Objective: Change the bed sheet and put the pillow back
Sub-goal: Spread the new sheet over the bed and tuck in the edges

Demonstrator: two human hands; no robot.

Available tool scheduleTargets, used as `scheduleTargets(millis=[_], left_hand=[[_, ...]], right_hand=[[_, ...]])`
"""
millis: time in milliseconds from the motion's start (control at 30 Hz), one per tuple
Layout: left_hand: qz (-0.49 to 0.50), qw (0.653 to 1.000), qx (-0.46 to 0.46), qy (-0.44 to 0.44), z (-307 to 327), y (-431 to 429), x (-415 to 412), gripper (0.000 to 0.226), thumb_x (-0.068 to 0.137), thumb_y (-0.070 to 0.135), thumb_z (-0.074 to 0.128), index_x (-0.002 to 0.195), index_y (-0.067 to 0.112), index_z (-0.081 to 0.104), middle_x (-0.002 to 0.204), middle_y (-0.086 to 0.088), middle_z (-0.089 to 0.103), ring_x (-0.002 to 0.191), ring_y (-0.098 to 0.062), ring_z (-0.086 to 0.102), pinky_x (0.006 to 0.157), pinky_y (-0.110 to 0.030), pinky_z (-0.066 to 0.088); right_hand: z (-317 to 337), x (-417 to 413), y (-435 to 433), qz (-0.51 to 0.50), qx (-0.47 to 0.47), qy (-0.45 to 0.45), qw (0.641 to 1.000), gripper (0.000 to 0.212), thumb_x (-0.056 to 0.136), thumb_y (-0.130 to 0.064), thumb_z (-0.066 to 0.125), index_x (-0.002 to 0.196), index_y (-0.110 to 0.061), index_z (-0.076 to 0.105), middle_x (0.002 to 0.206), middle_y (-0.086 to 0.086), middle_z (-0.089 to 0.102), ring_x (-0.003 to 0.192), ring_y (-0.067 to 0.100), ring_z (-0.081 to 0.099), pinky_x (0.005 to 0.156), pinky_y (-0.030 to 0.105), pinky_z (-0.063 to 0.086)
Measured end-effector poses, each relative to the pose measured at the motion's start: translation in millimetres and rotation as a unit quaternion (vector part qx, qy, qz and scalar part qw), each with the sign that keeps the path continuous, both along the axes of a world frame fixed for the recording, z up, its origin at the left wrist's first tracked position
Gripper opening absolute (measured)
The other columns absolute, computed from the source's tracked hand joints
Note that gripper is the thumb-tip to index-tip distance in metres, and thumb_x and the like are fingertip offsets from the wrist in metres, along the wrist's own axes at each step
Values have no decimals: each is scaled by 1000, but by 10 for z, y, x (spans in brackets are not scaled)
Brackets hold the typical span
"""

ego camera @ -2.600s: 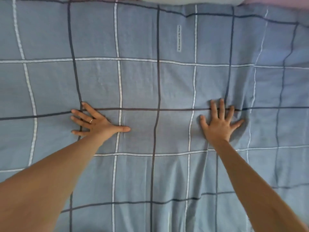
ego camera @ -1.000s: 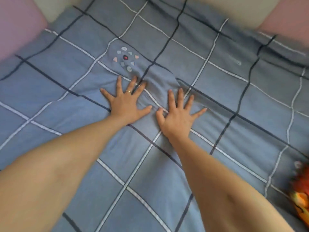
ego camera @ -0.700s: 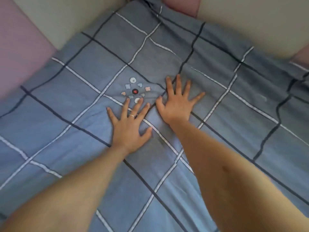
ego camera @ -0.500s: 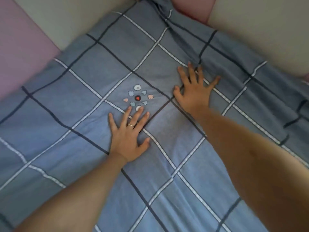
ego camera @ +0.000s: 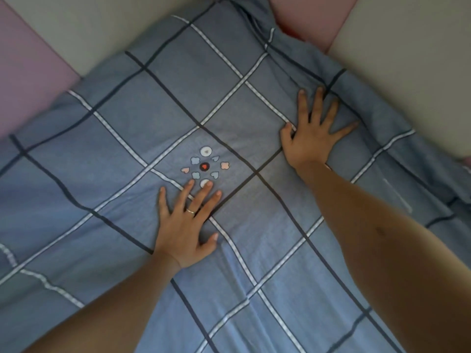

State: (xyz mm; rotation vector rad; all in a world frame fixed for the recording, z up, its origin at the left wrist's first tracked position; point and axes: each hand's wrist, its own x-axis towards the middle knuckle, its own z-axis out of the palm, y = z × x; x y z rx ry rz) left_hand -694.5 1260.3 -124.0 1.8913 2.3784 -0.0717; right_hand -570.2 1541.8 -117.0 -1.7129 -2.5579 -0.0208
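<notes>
A blue bed sheet (ego camera: 122, 154) with dark and white grid lines covers the bed up to its far corner. A small embroidered motif (ego camera: 205, 164) of hearts and clouds sits near the middle. My left hand (ego camera: 187, 222) lies flat on the sheet just below the motif, fingers spread, a ring on one finger. My right hand (ego camera: 312, 135) presses flat on the sheet further toward the right edge, fingers spread. The sheet is bunched and wrinkled along the right edge (ego camera: 397, 149) and at the far corner (ego camera: 257, 19). No pillow is in view.
Padded wall panels border the bed: a pink panel (ego camera: 28, 70) and a beige panel (ego camera: 102, 26) on the left, a pink panel (ego camera: 305, 19) and a beige panel (ego camera: 413, 59) on the right. They meet at the corner.
My right hand has slid away from the left hand toward the right edge, smoothing the sheet. My left hand has stayed below the motif. The view has turned to the bed's corner.
</notes>
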Motion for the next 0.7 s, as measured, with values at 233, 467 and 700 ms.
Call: scheduleTargets(millis=[233,467,700], left_hand=[[3,1000,-16,-26,42,41,-32,83,69,56,44,146,28,29,155,1,24,141,-31,22,110,-63,8],[-7,999,-6,-48,35,47,-44,84,67,57,47,143,26,32,152,-2,29,138,-33,27,109,-61,17],[-7,999,-8,-50,58,38,-29,86,67,60,46,145,27,29,157,1,19,140,-34,25,108,-63,18]], right_hand=[[8,-44,16,5,-19,-18,1000,71,87,-47,29,153,-32,6,161,3,4,145,37,8,100,76,-4],[121,-306,-353,250,53,87,963,72,89,-32,50,151,-19,18,158,11,17,144,37,15,105,75,12],[325,227,-91,231,-103,-182,950,89,78,-83,27,147,-44,-14,159,-5,-16,146,35,-4,100,79,8]])
